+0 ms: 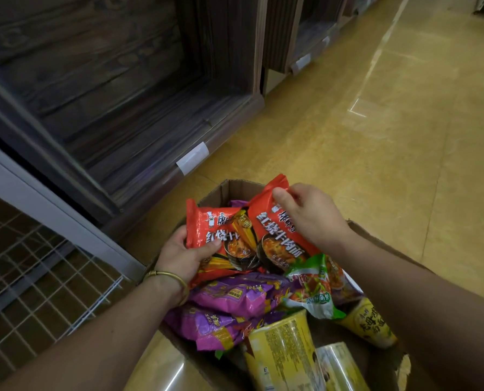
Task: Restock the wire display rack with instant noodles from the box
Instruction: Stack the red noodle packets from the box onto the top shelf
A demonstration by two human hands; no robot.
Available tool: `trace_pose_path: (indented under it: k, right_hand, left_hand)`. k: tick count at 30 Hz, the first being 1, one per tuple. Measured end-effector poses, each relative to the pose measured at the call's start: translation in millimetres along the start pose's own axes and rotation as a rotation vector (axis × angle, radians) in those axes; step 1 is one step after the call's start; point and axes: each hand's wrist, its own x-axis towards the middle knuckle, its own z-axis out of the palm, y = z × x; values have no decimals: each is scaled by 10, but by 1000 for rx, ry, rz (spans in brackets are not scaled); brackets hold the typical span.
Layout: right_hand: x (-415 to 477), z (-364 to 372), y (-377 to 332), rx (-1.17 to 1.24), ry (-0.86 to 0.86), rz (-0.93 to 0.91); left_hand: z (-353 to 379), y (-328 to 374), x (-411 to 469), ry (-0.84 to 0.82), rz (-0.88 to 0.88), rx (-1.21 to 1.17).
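Cardboard box (236, 184) of noodles sits on the floor (376, 136) beside a wire rack (38, 277), left hand (183, 258) gripping one red packet (221, 225), right hand (312, 217) pinching a second red packet (274, 235) by its top.

Noodle packets (252, 244) in box (376, 238), rack (38, 277) left

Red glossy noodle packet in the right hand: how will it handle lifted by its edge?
Likely light: the right hand pinches the red glossy noodle packet by its top edge. Shiny film probably slippery. Crinkled seal looks floppy.
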Motion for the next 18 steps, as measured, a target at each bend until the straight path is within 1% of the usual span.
trace_pose_path:
  k: [3, 5, 7, 9, 11, 15, 18]
  right_hand:
    - [-27, -7, 156, -107, -135, 51]
    - [-70, -93, 208, -200, -283, 99]
    - [-122, -180, 266, -201, -402, 127]
    - [-143, -232, 357, -120, -404, 123]
    - [-171, -242, 417, -39, -344, 134]
    - [-215, -237, 514, 147, -300, 244]
    - [-268, -180, 556, 261, -257, 212]
  left_hand:
    - [-5, 4, -3, -14, 0, 7]
    - [-9, -1, 0, -18, 4, 11]
    - [-8, -8, -1, -22, 6, 12]
    - [-7, -18, 7, -27, 2, 11]
    - [-12, -29, 15, -27, -1, 6]
    - [-37, -50, 15, -34, -5, -17]
    - [-55, -74, 29, -62, -12, -33]
